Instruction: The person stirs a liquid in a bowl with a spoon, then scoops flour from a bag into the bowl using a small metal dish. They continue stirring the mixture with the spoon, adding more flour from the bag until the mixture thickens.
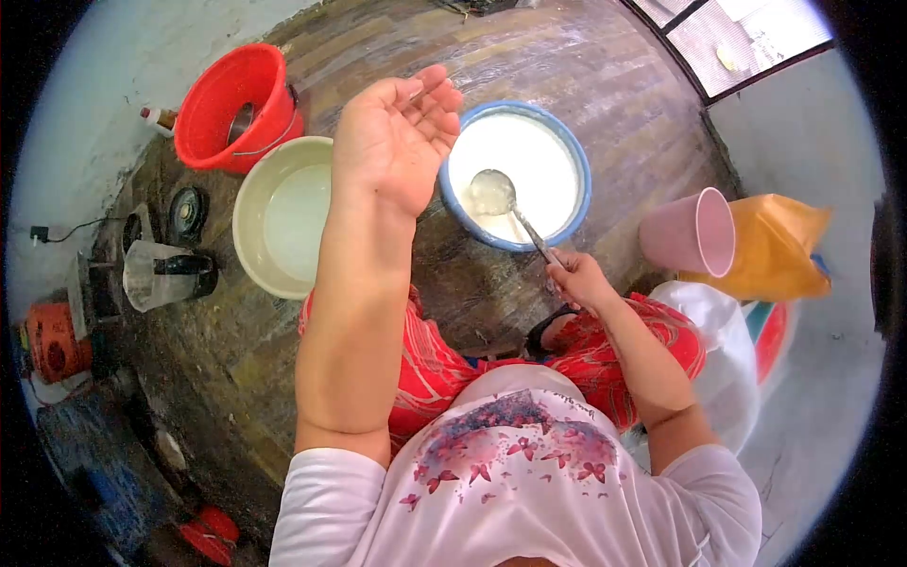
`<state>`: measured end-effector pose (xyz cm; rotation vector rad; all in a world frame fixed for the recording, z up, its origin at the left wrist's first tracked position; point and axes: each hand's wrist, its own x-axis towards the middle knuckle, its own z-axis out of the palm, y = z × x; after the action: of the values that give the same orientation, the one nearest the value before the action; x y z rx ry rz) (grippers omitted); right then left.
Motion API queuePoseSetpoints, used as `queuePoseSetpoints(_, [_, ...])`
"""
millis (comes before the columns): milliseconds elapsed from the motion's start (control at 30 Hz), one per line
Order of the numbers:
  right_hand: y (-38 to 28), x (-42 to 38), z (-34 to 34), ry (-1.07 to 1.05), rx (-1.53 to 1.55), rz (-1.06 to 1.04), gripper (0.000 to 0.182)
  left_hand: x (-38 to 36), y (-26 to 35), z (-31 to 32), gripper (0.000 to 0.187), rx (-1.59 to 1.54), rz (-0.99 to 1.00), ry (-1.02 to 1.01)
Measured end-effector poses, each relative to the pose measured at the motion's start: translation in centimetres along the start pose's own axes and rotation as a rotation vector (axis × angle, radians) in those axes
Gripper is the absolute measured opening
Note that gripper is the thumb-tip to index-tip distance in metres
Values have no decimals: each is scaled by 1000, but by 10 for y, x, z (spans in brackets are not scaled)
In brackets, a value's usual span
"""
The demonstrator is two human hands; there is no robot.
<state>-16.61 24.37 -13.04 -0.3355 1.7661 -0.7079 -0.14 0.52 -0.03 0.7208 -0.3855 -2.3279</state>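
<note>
My right hand (573,280) grips the handle of a metal ladle (492,193). The ladle's bowl is over the white liquid inside a blue-rimmed basin (583,189), near its left side. Raised palm up, my left hand (402,142) holds nothing, with its fingers slightly curled and apart. It is between the blue-rimmed basin and a cream basin (248,236), which is partly hidden by my left forearm and has whitish liquid in it.
A red bucket (194,113) stands at the upper left, above a clear jug (151,276) and a round black lid (188,214). At the right are a pink bucket (669,234), a yellow bag (775,248) and a white sack (718,331).
</note>
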Motion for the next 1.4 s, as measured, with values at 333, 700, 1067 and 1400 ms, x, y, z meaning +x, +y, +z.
queuePoseSetpoints(333, [5,-3,-12,199,-864,-458,33,0,-2,-3,30,17,-2,-32])
queuePoseSetpoints(700, [-23,82,28,211,-1169,-294,33,4,-3,0,29,33,-17,-19])
queuePoseSetpoints(1067, [-53,143,-13,404,-1264,-257,31,3,-5,2,28,51,25,17])
queuePoseSetpoints(1400, [-34,110,-53,272,-979,-64,22,1,-3,3,29,22,2,-23])
